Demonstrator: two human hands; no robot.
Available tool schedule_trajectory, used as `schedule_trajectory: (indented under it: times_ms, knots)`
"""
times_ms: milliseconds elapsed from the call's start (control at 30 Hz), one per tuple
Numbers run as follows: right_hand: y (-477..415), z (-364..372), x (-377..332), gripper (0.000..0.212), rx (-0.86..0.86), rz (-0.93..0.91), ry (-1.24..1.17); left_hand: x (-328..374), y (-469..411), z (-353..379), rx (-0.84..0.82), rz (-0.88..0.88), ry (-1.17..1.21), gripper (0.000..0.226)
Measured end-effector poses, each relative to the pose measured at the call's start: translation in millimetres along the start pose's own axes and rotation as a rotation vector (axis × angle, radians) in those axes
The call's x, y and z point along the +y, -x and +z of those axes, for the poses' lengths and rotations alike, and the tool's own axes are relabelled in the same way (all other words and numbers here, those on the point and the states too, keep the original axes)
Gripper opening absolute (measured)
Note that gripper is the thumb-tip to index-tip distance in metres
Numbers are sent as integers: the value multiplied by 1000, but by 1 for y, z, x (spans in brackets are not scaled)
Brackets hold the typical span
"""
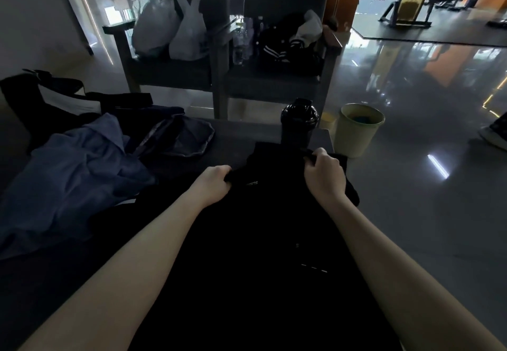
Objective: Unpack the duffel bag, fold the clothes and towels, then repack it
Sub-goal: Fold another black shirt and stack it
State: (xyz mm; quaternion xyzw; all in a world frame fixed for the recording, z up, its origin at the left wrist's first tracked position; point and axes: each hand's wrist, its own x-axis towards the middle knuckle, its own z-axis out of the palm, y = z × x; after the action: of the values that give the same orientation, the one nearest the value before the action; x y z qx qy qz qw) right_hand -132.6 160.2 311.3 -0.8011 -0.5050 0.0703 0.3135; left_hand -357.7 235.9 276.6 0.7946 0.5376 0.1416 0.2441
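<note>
Centrally, black garment [274, 213] spread on desk [233, 136], far edge pinched by left hand [216, 183] and right hand [323, 175], likely to tension cloth for fold. Both forearms extended forward, fingers curled on fabric. Blue clothes [74, 175] heaped left beside open duffel bag [33, 98]; shaker bottle [299, 123] beyond.
</note>
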Motion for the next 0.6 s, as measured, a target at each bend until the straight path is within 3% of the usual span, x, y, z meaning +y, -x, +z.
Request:
schedule_trajectory:
  times_ms: [133, 333, 433, 500, 600]
  knots:
    - [0, 4, 7, 24, -22, 41, 41, -8, -8, -25, 121, -35, 70, 16]
    - [0, 11, 8, 26, -48, 30, 142, -34, -17, -62, 123, -181, -64, 17]
    - [-4, 12, 6, 26, -68, 36, 182, -41, -16, -69, -41, -300, 204, 20]
    - [-7, 12, 6, 22, -72, 49, 196, -42, -11, -80, -176, -282, 454, 21]
    - [-8, 12, 0, 19, -77, 78, 223, -44, -5, -97, -344, -170, 467, 41]
